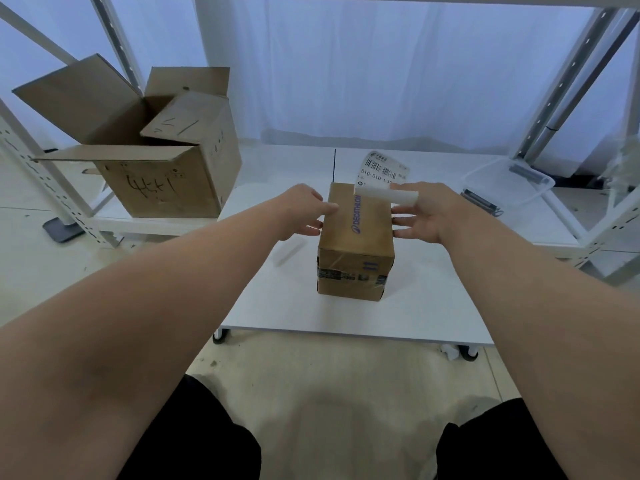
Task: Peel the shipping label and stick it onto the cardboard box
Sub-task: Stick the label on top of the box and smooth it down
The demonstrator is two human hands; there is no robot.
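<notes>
A small brown cardboard box with blue print and clear tape stands upright in the middle of the white table. My left hand touches the box's upper left edge, thumb lying on the top and fingers against the side. My right hand is at the box's upper right and pinches the shipping label. The label's barcode end stands up behind the box, and its lower white part curls into a roll over the box's top far edge. My other right fingers are spread out straight beside the box.
A white paper strip lies on the table left of the box. A large open cardboard box sits on a low shelf at left. A clear plastic tub with metal clips stands at right. Metal rack posts frame both sides.
</notes>
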